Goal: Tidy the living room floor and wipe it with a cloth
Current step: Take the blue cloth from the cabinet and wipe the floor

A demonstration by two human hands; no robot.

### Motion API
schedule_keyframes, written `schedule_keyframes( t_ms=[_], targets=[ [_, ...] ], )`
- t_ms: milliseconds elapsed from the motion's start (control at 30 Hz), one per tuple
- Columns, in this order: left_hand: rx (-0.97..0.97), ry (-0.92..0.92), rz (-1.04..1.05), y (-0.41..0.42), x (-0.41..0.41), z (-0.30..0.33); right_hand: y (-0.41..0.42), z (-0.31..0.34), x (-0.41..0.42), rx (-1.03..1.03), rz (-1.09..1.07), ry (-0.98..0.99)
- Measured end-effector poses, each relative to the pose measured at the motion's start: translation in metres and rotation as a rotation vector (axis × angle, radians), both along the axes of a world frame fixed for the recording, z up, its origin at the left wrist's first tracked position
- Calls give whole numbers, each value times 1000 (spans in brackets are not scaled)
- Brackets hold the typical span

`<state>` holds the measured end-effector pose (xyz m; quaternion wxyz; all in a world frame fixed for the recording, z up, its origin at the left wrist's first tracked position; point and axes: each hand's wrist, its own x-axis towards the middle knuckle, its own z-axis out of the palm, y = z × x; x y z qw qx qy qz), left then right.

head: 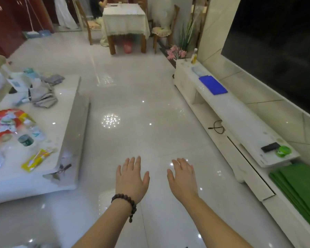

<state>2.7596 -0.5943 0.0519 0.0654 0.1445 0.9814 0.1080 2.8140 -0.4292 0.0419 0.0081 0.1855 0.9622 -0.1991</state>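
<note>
A glossy white tiled floor (132, 97) stretches ahead with lamp reflections on it. My left hand (132, 178), with a dark bead bracelet on its wrist, is held out palm down over the floor, fingers straight, holding nothing. Beside it, my right hand (183, 178) is spread flat the same way and is empty too. A folded blue cloth (213, 85) lies on the white TV bench (243, 120) at the right. Grey cloths (43, 97) lie on the low white table (66, 111) at the left.
The low table carries a red and yellow bag (5, 120), a yellow packet (37, 160), a small jar (26, 140) and scissors (61, 170). Green sheets (301, 190) lie at the bench's near end. A black cable (217, 127) hangs by the bench. A dining table (125, 22) with chairs stands far ahead.
</note>
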Motion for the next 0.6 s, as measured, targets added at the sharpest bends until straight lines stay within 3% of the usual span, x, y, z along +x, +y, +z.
schedule_keyframes(
  t_ms=[333, 600],
  targets=[
    [-22, -21, -119, 57, -155, -6, 55, -16, -119, -6, -143, -52],
    [-64, -19, -200, 175, -315, -32, 175, -49, -265, -41, -231, -21]
  ],
)
